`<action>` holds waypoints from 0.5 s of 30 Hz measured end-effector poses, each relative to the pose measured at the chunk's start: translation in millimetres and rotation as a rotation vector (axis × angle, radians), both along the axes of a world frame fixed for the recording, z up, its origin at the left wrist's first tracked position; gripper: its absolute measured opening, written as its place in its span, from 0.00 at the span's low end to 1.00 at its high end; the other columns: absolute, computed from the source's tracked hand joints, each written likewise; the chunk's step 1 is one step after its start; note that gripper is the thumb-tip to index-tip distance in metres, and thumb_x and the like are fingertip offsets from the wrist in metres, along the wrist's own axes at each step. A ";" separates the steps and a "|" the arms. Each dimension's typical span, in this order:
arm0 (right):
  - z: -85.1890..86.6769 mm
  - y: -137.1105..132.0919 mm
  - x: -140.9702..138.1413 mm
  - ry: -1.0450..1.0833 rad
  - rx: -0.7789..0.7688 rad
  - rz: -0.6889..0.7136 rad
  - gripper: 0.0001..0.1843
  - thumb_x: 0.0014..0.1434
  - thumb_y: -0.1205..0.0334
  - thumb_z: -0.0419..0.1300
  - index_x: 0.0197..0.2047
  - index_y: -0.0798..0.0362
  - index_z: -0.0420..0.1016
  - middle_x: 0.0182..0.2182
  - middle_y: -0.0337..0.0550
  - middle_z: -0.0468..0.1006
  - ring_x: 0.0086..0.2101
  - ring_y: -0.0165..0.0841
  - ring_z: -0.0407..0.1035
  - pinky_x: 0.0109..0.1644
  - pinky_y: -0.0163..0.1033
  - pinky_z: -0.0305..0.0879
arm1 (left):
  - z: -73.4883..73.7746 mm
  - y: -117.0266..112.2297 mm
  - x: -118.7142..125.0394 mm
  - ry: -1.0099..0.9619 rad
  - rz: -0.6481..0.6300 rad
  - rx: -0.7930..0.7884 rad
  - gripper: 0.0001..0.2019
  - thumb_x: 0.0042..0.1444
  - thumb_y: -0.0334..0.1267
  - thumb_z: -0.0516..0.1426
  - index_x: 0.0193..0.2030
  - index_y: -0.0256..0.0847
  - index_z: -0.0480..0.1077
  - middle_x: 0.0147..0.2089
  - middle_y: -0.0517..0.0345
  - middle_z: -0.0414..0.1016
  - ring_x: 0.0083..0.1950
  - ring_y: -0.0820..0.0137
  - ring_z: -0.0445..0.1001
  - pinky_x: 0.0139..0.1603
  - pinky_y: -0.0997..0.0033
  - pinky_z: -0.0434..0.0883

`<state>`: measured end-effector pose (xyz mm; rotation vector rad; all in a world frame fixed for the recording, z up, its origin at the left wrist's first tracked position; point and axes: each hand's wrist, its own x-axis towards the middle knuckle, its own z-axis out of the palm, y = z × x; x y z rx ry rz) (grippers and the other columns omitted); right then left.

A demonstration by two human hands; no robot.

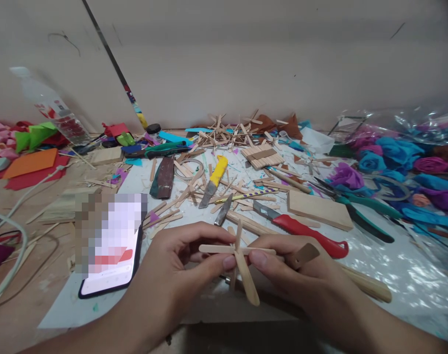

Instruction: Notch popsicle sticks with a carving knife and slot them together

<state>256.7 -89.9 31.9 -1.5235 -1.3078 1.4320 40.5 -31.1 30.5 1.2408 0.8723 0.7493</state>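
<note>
My left hand and my right hand together pinch a small star of crossed wooden craft sticks just above the near table edge. Both thumbs press at the crossing point, the left from the left side, the right from the right. The fingers of both hands are curled closed around the sticks. A brown sticking plaster wraps one right finger. Under the hands lies a pale sheet strewn with loose sticks.
A phone lies left of my hands. Beyond them are a red-handled knife, a yellow cutter, green pliers, a wood block, a stack of sticks, several stick stars and paper flowers at right. A bottle leans at left.
</note>
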 end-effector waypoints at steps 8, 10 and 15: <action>-0.7 -0.6 0.2 -0.029 0.041 -0.044 0.29 0.66 0.32 0.65 0.33 0.51 0.86 0.30 0.44 0.80 0.31 0.35 0.68 0.28 0.37 0.58 | 3.7 0.9 -2.5 0.086 0.033 0.105 0.02 0.59 0.38 0.72 0.39 0.48 0.86 0.38 0.62 0.88 0.38 0.70 0.85 0.38 0.81 0.78; -1.1 0.6 0.2 -0.018 0.034 -0.047 0.29 0.66 0.32 0.65 0.33 0.50 0.86 0.31 0.45 0.80 0.31 0.35 0.68 0.28 0.36 0.57 | 5.8 1.0 -3.1 0.114 0.028 0.113 0.02 0.60 0.39 0.71 0.39 0.48 0.86 0.37 0.61 0.88 0.37 0.70 0.85 0.38 0.80 0.78; -3.4 1.5 4.5 0.043 0.002 -0.088 0.25 0.61 0.34 0.70 0.44 0.48 0.88 0.31 0.44 0.80 0.29 0.34 0.68 0.28 0.36 0.56 | 10.5 3.9 -2.5 0.095 0.048 0.068 0.05 0.60 0.40 0.70 0.36 0.43 0.86 0.29 0.60 0.84 0.29 0.70 0.81 0.30 0.79 0.74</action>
